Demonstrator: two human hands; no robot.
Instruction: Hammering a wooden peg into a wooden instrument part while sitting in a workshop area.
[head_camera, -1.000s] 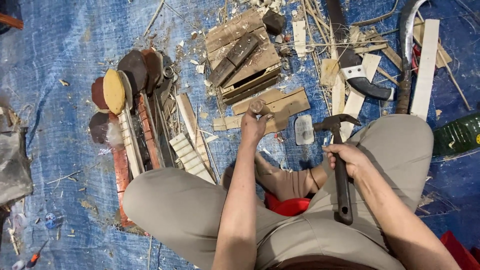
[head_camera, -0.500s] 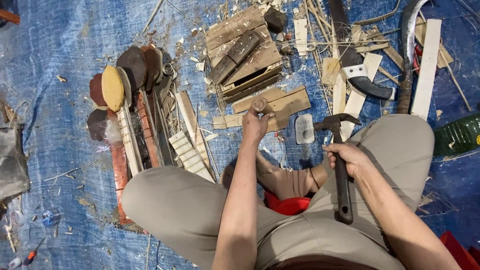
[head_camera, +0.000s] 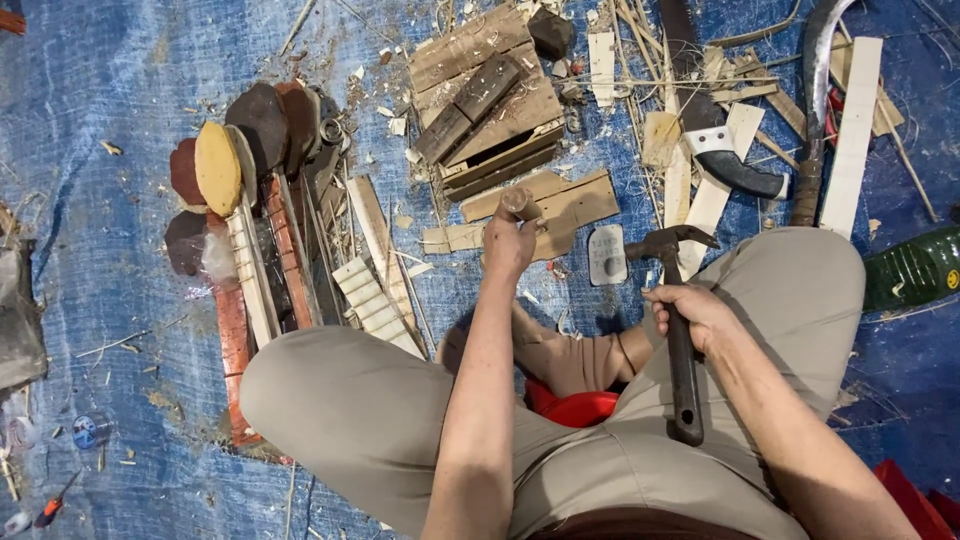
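At the far left a small screwdriver (head_camera: 52, 506) lay on the blue tarp (head_camera: 110, 120), well apart from the work. Beside it a row of long wooden pieces with rounded paddle-like heads (head_camera: 235, 165), yellow, brown and dark red, lay side by side with their heads together, seemingly sorted and set within easy reach of the person's left knee. A ridged pale strip (head_camera: 375, 305) lay just beside them.

The left hand (head_camera: 512, 240) was stretched out in front, its fingers closed around a short round peg (head_camera: 520, 203), which it held upright against the flat wooden boards (head_camera: 545, 205) on the tarp; it looked as though the peg was being steadied there for a blow. Above that sat a wooden block of stacked slats (head_camera: 490, 100), with a dark slat laid aslant across its top.

The right hand (head_camera: 690, 310) had its fingers wrapped tightly round the dark handle of a claw hammer (head_camera: 678, 330), gripping near the head, which was poised low and just right of the peg. A small grey flat stone (head_camera: 607, 254) lay between the two hands. Farther right lay a big knife with a black handle (head_camera: 715, 140), a curved sickle (head_camera: 815, 90) and a long pale plank (head_camera: 852, 140), with a green bottle (head_camera: 915, 268) by the right knee.

There was no bench: the person sat cross-legged on the floor, on the tarp littered with shavings, splinters and offcuts.
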